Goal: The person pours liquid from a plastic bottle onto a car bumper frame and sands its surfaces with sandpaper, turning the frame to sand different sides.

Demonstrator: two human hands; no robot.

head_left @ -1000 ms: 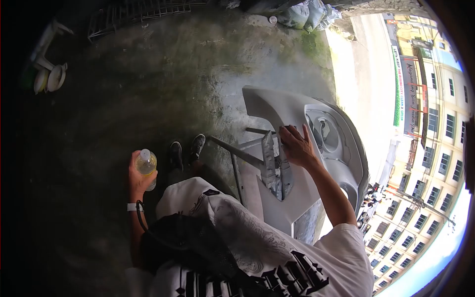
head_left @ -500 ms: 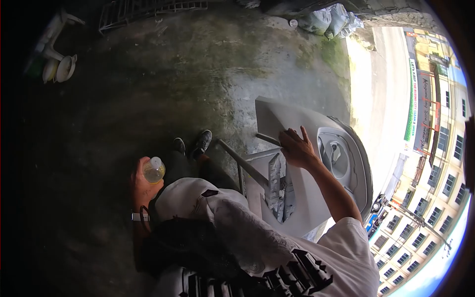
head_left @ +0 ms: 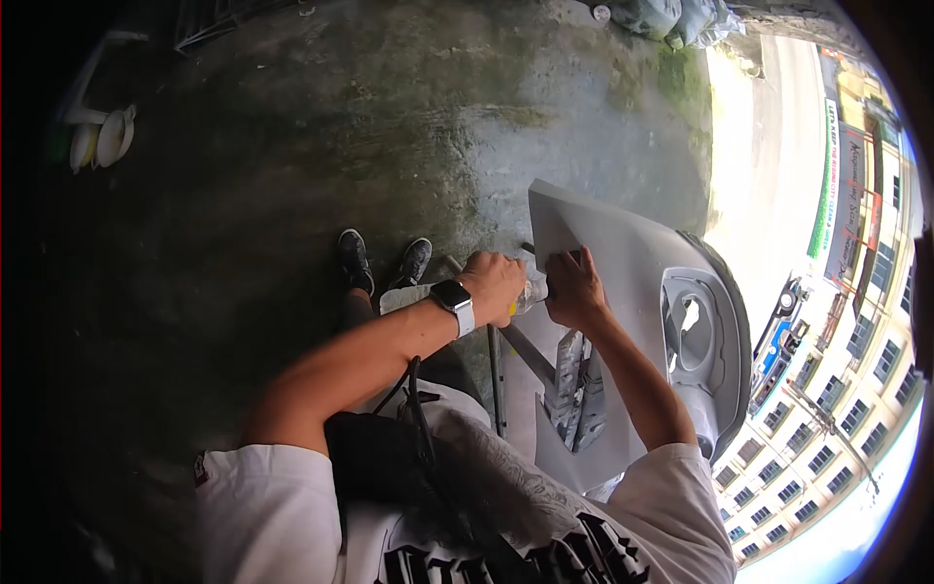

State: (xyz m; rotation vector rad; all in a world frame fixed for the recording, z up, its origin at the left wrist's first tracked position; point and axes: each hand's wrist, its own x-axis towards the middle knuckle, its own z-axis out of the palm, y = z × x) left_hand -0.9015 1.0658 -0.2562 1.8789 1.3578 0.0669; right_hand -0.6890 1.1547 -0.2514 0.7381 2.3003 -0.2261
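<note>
Shift since the earlier frame: the left hand (head_left: 491,289) and its one bottle (head_left: 528,296) have been brought across from over the floor to the grey panel (head_left: 623,243); the right hand (head_left: 575,289) has been kept at the panel.
Hands, two: the left is closed around the bottle; the right is laid at the panel with its fingers partly bent, and how far it is open, or whether anything small is held, cannot be told.
Bottle, one: tilted on its side, its clear end is pointed at the right hand; whether they touch cannot be told. Some yellow is seen by the left fingers.
Watch, one: a dark-faced watch (head_left: 450,295) with a pale band is worn on the left wrist.
Panel, one: it is propped before the body on a metal stand (head_left: 530,352), whose bars are partly hidden and cannot be counted.
Shoes, two: dark shoes (head_left: 354,256) are planted on the concrete floor (head_left: 292,146).
Round pale items, two: these items (head_left: 115,135) are seen side by side, at far left.
Bags, at least two: pale bags (head_left: 649,14) are seen at the top.
Banners, two: lettered banners (head_left: 826,185) are hung beyond the road.
</note>
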